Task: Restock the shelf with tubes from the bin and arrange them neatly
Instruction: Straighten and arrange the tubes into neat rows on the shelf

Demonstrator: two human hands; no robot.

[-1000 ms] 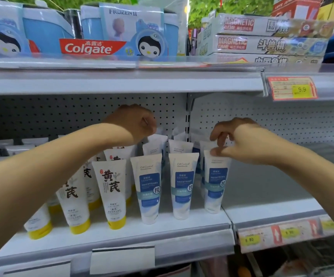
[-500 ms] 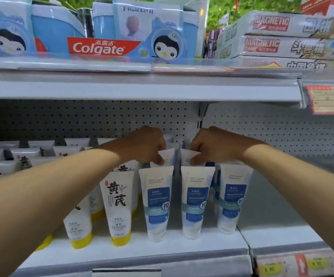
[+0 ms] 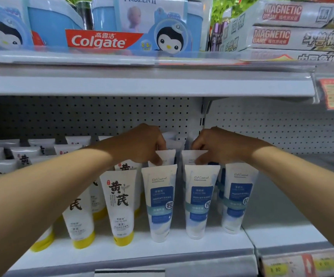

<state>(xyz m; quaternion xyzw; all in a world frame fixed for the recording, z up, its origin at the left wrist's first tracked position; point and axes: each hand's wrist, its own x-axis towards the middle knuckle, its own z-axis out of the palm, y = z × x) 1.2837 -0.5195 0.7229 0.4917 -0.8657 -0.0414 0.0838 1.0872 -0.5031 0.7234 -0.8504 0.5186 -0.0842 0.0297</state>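
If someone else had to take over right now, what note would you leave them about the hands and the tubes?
Left hand: pinching the top of a second-row blue tube.
Right hand: pinching the top of the second-row tube beside it.
Done: three blue tubes stand in the front row, yellow-capped tubes to their left.
Left: straighten the two held tubes. The shelf right of the blue tubes is bare; the bin is out of view.

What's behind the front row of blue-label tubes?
A second row of tubes: the left hand pinches one tube top, the right hand another. More white tops peek further back. Their lower bodies are covered by the front row.
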